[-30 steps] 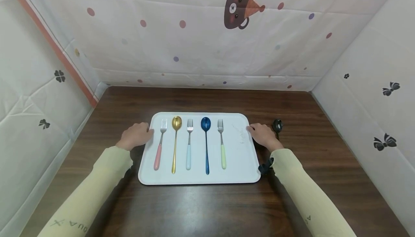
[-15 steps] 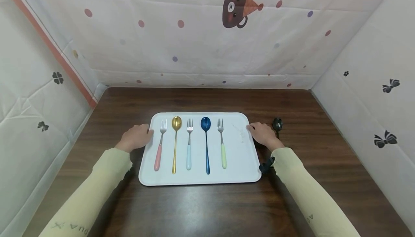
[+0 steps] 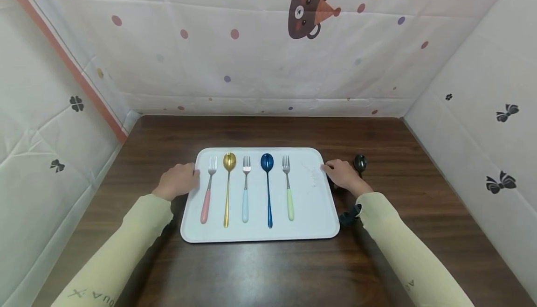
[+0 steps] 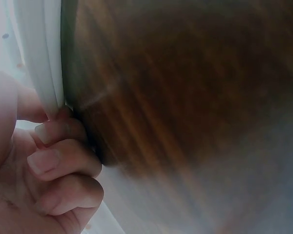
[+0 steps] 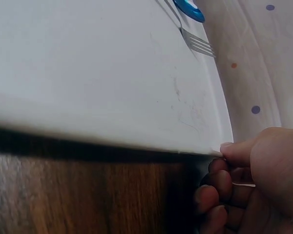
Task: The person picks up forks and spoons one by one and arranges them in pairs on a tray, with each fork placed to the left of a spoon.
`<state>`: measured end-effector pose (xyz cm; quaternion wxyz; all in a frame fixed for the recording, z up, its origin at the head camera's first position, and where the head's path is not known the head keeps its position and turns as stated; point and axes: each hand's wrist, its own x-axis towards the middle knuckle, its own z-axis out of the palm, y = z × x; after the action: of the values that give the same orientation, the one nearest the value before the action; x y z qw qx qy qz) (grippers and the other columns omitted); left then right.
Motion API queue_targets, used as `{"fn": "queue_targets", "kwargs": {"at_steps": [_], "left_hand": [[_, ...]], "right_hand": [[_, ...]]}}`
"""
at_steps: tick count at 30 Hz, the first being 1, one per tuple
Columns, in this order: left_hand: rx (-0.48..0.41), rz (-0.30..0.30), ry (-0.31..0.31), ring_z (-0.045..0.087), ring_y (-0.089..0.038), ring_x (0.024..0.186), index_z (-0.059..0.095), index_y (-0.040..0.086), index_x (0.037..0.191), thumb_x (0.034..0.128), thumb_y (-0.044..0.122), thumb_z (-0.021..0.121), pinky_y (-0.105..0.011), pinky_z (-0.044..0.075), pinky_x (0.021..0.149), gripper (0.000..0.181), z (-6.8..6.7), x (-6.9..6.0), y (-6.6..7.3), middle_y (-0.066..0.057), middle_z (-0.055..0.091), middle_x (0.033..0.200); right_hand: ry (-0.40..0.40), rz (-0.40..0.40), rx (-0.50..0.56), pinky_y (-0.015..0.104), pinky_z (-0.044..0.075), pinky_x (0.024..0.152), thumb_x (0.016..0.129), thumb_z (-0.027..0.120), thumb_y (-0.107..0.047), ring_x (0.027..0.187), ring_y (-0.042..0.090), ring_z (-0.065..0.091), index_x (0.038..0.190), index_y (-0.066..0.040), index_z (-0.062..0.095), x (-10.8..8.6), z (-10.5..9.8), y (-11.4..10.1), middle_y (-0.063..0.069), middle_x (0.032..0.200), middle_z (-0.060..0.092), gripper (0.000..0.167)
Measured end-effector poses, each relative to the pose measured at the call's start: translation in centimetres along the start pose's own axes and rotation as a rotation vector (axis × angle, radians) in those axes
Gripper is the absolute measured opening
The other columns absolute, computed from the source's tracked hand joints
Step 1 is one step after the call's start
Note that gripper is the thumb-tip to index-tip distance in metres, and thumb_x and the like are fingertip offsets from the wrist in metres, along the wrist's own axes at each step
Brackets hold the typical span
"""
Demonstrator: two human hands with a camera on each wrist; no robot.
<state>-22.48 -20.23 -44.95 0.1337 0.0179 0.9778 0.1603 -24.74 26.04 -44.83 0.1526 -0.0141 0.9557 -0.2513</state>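
A white rectangular tray lies between my two hands. Its left edge is pinched by my left hand, thumb on one side and curled fingers on the other, as the left wrist view shows. My right hand grips the opposite edge, the thumb on the rim and fingers curled below. From left to right, the tray bears a pink-handled fork, a gold spoon, a light-blue-handled fork, a blue spoon and a green-handled fork, side by side with heads facing away.
A black spoon lies just beyond my right hand, its handle partly hidden by the hand. The brown wooden table is bounded by a printed sheet at the back and by white sheets on the left and right.
The head view has shifted very slightly, and my right wrist has swung a little outward. Both hands keep hold of the tray; the cutlery lies in the same order.
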Motion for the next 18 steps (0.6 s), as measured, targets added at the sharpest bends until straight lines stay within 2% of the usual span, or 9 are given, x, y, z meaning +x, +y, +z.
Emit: {"fn": "queue_targets", "kwargs": {"at_steps": [3, 12, 18], "left_hand": [[0.013, 0.006, 0.002, 0.058, -0.029, 0.08, 0.052, -0.008, 0.125, 0.1005, 0.029, 0.035, -0.041, 0.046, 0.067, 0.047, 0.0, 0.0, 0.0, -0.024, 0.063, 0.107], [0.04, 0.024, 0.003, 0.056, -0.028, 0.074, 0.054, -0.009, 0.119, 0.0999, 0.027, 0.035, -0.038, 0.044, 0.062, 0.045, -0.2, -0.1, 0.2, -0.021, 0.063, 0.094], [0.046, 0.027, -0.005, 0.057, -0.028, 0.074, 0.054, -0.009, 0.119, 0.0994, 0.026, 0.035, -0.037, 0.044, 0.062, 0.044, -0.2, -0.1, 0.2, -0.022, 0.063, 0.096]], "right_hand": [[0.011, -0.022, 0.001, 0.032, 0.042, 0.06, 0.103, 0.04, -0.035, 0.057, 0.02, 0.054, 0.091, -0.008, 0.06, -0.1, -0.2, 0.4, 0.007, 0.07, 0.053, 0.036], [0.059, -0.079, -0.058, 0.031, 0.038, 0.057, 0.103, 0.041, -0.032, 0.059, 0.019, 0.046, 0.08, -0.005, 0.057, -1.3, -2.1, 2.2, 0.006, 0.066, 0.051, 0.04], [0.033, -0.071, -0.117, 0.031, 0.038, 0.057, 0.103, 0.042, -0.03, 0.06, 0.018, 0.047, 0.088, -0.002, 0.062, -2.4, -3.8, 3.9, 0.005, 0.068, 0.053, 0.038]]}}
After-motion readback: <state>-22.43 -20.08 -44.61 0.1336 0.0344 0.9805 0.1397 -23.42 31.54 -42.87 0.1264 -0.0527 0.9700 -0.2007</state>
